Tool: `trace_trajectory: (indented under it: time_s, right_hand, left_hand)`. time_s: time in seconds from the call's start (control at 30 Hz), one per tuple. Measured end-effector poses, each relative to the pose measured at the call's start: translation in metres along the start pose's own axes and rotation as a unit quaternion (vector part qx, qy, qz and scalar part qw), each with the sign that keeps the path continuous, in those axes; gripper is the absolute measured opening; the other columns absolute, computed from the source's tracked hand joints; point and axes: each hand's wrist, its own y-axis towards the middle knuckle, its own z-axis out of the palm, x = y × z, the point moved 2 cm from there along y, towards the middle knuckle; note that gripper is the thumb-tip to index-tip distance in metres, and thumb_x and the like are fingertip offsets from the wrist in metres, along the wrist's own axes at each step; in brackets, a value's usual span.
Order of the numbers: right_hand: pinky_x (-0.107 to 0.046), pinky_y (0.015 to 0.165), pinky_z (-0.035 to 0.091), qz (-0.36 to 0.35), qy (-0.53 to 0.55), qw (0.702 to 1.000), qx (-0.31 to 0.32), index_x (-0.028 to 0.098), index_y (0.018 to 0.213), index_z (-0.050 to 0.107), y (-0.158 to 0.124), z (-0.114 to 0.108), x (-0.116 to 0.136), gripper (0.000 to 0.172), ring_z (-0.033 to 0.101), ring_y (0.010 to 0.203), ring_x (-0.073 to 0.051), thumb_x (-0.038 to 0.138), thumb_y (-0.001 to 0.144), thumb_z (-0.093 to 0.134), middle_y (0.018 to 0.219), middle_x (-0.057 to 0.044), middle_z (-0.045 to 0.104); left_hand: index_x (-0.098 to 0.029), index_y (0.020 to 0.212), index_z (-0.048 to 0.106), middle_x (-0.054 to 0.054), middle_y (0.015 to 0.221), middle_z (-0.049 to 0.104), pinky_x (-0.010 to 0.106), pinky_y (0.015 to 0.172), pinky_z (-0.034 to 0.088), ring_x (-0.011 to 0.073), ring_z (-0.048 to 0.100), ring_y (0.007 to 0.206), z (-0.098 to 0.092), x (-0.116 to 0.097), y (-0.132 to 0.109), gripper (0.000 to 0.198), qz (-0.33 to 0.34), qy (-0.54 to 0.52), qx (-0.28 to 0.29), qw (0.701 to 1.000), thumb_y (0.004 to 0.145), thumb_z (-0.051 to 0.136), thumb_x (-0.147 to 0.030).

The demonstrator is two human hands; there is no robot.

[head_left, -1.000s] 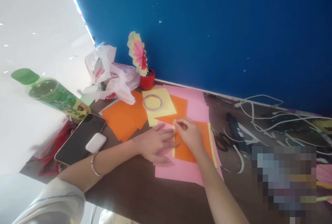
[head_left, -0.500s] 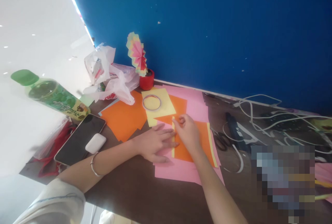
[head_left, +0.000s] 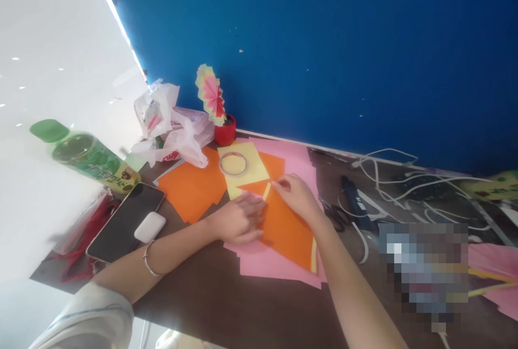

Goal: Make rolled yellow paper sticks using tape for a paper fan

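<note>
A sheet of orange paper (head_left: 287,230) with yellow strips along two edges lies tilted on pink sheets (head_left: 259,265). At its upper left corner, my right hand (head_left: 299,198) pinches the edge with thumb and forefinger. My left hand (head_left: 240,222) is at the sheet's left edge, fingers bent together over it; its fingertips are slightly blurred and partly hide the yellow strip (head_left: 266,191). Just beyond the hands is a yellow sheet (head_left: 253,160) with a thin ring (head_left: 233,173) on it. More orange sheets (head_left: 190,187) lie left of that.
On the left are a phone (head_left: 121,227), a white case (head_left: 149,227) and a green-capped bottle (head_left: 93,160). Plastic bags (head_left: 182,136) and a red pot (head_left: 225,133) with a paper fan stand by the blue wall. Scissors (head_left: 335,217) and white cables (head_left: 388,195) lie right.
The orange sheet has turned clockwise, its near right corner shifting left and down. My left hand's spread fingers have drawn together at its edge. My right hand still pinches the upper left corner.
</note>
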Motion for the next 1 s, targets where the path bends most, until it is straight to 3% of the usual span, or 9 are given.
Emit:
trace_trajectory:
  time_s: [0.1,0.23,0.37,0.43,0.53,0.67,0.8,1.0]
  right_hand:
    - [-0.028,0.055,0.037,0.044,0.002,0.997,0.059,0.020,0.067,0.056,-0.009,-0.013,-0.004,0.018,0.054,0.060,-0.017,0.037,0.075,0.057,0.068,-0.002,0.060]
    - [-0.027,0.056,0.038,0.009,0.125,0.988,0.095,0.019,0.061,0.054,-0.021,-0.023,-0.005,0.024,0.054,0.062,-0.017,0.038,0.074,0.057,0.063,0.000,0.058]
    - [-0.030,0.066,0.045,0.036,0.304,0.952,0.021,0.018,0.071,0.062,-0.037,-0.022,-0.016,0.031,0.059,0.076,-0.021,0.049,0.072,0.059,0.076,-0.003,0.065]
    - [-0.032,0.070,0.046,0.071,0.364,0.928,-0.045,0.018,0.072,0.063,-0.046,-0.017,-0.024,0.033,0.061,0.079,-0.022,0.051,0.070,0.062,0.079,-0.004,0.067]
    - [-0.034,0.071,0.048,0.108,0.402,0.902,-0.116,0.018,0.074,0.066,-0.057,-0.010,-0.036,0.035,0.061,0.080,-0.023,0.053,0.068,0.062,0.083,-0.005,0.068]
    - [-0.039,0.079,0.047,0.096,0.394,0.904,-0.139,0.018,0.077,0.068,-0.064,-0.004,-0.043,0.030,0.062,0.086,-0.026,0.047,0.070,0.063,0.088,-0.006,0.070]
    - [-0.042,0.084,0.045,0.065,0.380,0.910,-0.150,0.017,0.081,0.070,-0.068,-0.002,-0.044,0.029,0.062,0.088,-0.027,0.043,0.071,0.062,0.090,-0.007,0.071]
    - [-0.034,0.068,0.048,0.072,0.387,0.907,-0.149,0.014,0.086,0.071,-0.075,-0.001,-0.044,0.033,0.062,0.077,-0.024,0.042,0.075,0.059,0.080,-0.008,0.069]
  left_hand:
    - [-0.017,0.102,0.065,0.011,0.124,0.056,0.044,0.104,0.031,0.0268,0.047,0.118,0.001,0.003,0.000,0.037,-0.040,-0.023,-0.037,0.998,0.089,0.037,-0.036]
    - [-0.018,0.105,0.063,0.009,0.113,0.063,0.038,0.094,0.043,0.0212,0.056,0.107,-0.004,0.009,-0.001,0.034,-0.107,-0.105,-0.108,0.983,0.090,0.035,-0.030]
    - [-0.016,0.111,0.059,0.011,0.109,0.063,0.040,0.091,0.045,0.0222,0.056,0.104,-0.009,0.022,0.000,0.034,-0.215,-0.159,-0.168,0.949,0.088,0.043,-0.035]
    - [-0.016,0.109,0.060,0.010,0.103,0.065,0.039,0.086,0.048,0.0218,0.059,0.097,-0.008,0.027,0.001,0.036,-0.256,-0.191,-0.164,0.934,0.086,0.047,-0.040]
    - [-0.016,0.093,0.066,0.008,0.093,0.069,0.035,0.082,0.049,0.0202,0.063,0.087,-0.005,0.030,0.005,0.032,-0.253,-0.230,-0.128,0.931,0.085,0.050,-0.042]
    - [-0.015,0.087,0.069,0.008,0.091,0.071,0.031,0.078,0.050,0.0187,0.065,0.083,-0.008,0.032,0.007,0.031,-0.239,-0.275,-0.098,0.926,0.085,0.051,-0.040]
    - [-0.014,0.090,0.069,0.008,0.088,0.071,0.029,0.074,0.050,0.0184,0.065,0.078,-0.015,0.044,0.009,0.029,-0.271,-0.282,-0.086,0.916,0.081,0.056,-0.037]
    - [-0.010,0.095,0.068,0.008,0.079,0.070,0.026,0.065,0.051,0.0162,0.065,0.068,-0.014,0.058,0.011,0.036,-0.335,-0.358,-0.153,0.858,0.074,0.062,-0.039]
